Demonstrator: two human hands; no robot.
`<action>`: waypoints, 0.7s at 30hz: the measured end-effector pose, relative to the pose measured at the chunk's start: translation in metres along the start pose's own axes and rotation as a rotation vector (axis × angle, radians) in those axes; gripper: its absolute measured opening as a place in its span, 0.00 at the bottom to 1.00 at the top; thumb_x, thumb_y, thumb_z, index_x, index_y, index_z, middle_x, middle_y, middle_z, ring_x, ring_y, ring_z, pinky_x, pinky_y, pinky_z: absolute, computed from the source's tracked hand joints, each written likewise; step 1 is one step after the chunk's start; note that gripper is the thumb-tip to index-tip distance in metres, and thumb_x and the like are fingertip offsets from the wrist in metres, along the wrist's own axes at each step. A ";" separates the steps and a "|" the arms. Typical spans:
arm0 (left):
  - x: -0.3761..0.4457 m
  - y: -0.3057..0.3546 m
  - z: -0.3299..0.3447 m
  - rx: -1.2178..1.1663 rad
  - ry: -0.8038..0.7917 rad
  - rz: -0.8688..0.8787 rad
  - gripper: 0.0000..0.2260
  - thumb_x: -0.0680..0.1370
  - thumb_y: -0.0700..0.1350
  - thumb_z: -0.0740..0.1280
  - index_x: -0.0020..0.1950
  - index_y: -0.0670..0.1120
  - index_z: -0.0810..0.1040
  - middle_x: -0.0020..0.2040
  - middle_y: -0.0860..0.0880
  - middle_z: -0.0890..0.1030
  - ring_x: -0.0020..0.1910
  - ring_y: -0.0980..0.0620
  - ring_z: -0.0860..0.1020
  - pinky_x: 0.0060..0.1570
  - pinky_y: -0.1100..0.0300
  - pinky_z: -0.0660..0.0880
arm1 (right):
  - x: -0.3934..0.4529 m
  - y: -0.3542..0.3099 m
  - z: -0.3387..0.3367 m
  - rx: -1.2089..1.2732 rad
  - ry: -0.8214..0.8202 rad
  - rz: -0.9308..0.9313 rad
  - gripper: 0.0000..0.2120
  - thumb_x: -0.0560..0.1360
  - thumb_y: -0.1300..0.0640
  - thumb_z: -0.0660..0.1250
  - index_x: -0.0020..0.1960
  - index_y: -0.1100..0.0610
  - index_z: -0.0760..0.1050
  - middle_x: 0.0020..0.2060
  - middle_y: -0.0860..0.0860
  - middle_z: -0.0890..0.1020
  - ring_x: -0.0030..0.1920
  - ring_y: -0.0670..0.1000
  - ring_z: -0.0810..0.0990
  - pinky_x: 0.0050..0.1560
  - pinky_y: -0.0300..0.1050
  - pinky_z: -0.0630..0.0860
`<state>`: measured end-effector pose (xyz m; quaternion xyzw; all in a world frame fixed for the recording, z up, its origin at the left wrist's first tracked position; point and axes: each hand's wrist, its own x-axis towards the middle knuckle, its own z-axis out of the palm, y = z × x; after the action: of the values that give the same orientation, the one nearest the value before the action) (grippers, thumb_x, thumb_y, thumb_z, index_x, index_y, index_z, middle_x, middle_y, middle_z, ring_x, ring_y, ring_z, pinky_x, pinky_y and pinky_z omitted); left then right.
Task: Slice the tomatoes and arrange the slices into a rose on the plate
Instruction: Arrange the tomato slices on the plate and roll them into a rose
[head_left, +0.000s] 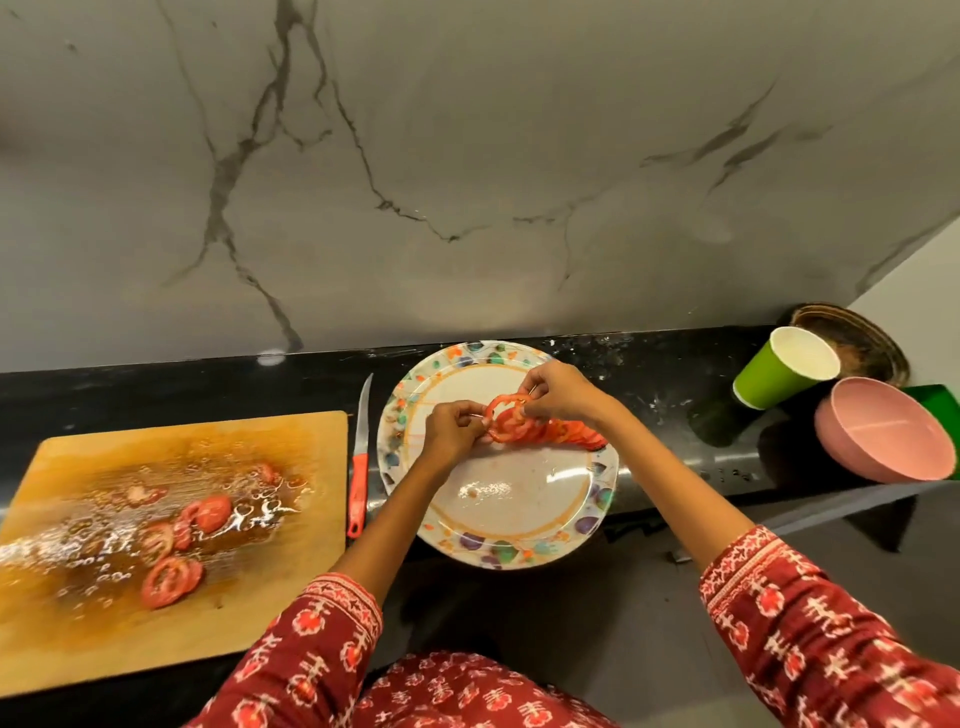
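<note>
Nearest the person, on the wet wooden cutting board (171, 525) at the left of the black bench (675, 415), a few loose red tomato slices (171, 582) lie in juice, well apart from both hands. Just beyond the board's right edge a red-handled knife (357, 483) lies on the bench, its long axis running away from the person, blade pointing to the wall.

Right of the knife sits the round white plate with a coloured fruit-pattern rim (498, 551). On its far half a row of overlapped tomato slices (566, 434) runs left to right, its long axis across the person's front. The left hand (449, 434) and the right hand (558, 392) meet at the row's left end, where the leading tomato slice (506, 413) stands tilted up. The fingers of both hands are curled in and pinch that slice, left hand at its left edge, right hand at its far right edge. The rest of the row trails off to the right under the right wrist, so rolling it into a rose would likely travel rightwards along it.

Farther right stand a green paper cup (784, 374) and a pink bowl (883, 436).
</note>
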<state>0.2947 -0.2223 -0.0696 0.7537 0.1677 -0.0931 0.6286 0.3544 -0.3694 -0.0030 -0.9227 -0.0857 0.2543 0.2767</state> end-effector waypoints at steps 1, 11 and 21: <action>0.002 0.000 0.005 0.036 0.025 0.012 0.08 0.76 0.34 0.65 0.54 0.36 0.79 0.48 0.42 0.80 0.40 0.51 0.79 0.34 0.70 0.77 | 0.003 0.001 0.000 -0.027 -0.004 -0.001 0.11 0.70 0.67 0.71 0.52 0.64 0.79 0.43 0.58 0.82 0.41 0.53 0.80 0.50 0.51 0.80; 0.000 0.007 0.026 0.307 0.202 0.125 0.10 0.75 0.38 0.67 0.55 0.37 0.80 0.51 0.41 0.82 0.48 0.50 0.79 0.42 0.70 0.73 | 0.020 0.007 0.010 -0.142 -0.018 -0.030 0.14 0.72 0.60 0.71 0.57 0.61 0.78 0.50 0.57 0.82 0.44 0.51 0.80 0.43 0.38 0.75; -0.004 -0.001 0.024 0.480 0.060 0.220 0.15 0.74 0.35 0.67 0.61 0.40 0.77 0.54 0.40 0.81 0.53 0.45 0.78 0.50 0.59 0.74 | 0.021 0.012 0.006 -0.277 -0.059 -0.144 0.21 0.69 0.61 0.74 0.62 0.60 0.75 0.55 0.54 0.80 0.49 0.49 0.76 0.44 0.34 0.72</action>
<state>0.2926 -0.2460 -0.0742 0.8973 0.0764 -0.0389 0.4330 0.3698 -0.3699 -0.0226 -0.9358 -0.1939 0.2464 0.1615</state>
